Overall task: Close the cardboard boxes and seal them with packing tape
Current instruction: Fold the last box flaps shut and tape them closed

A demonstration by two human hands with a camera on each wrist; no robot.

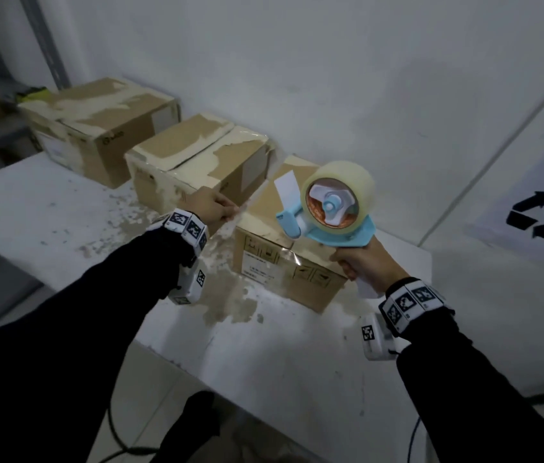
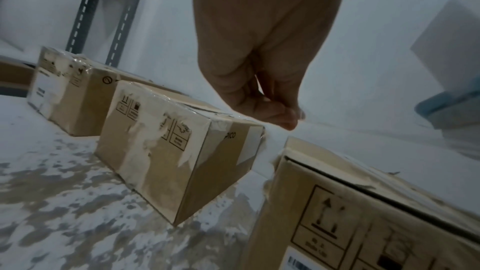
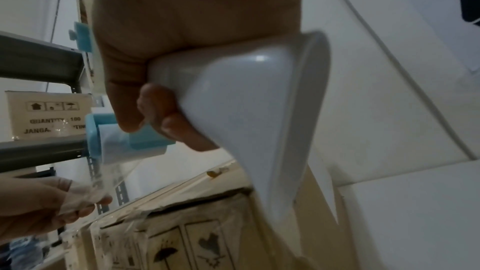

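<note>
**A:** Cardboard boxes, three of them, sit in a row on the white table (image 1: 63, 208), running from the far left toward the near right. What writing shows?

**B:** The middle box (image 1: 197, 162) reads "PICO" on its side in the left wrist view, beside square handling pictograms. The nearest box (image 1: 284, 262) carries an upward arrow symbol, an umbrella pictogram and a barcode label. The far box (image 1: 103, 128) has a round logo; its text is too small to read. On the shelf (image 3: 39, 63), another carton (image 3: 49, 114) reads "QUANTITY : 100".

**A:** And the hands?

**B:** The right hand (image 1: 364, 265) is wrapped around the white handle of the tape dispenser (image 1: 330, 208), which hangs above the nearest box. The left hand (image 1: 213, 205) pinches the free end of the clear tape (image 3: 85, 192) between thumb and fingertips, just left of that box's top left edge.

**A:** Room and surfaces?

**B:** The boxes stand apart with narrow gaps, close to the wall. The near table is open, its surface blotched with peeled patches. The box tops are torn and layered with old glossy tape. The dispenser frame is light blue plastic, its roll translucent.
</note>
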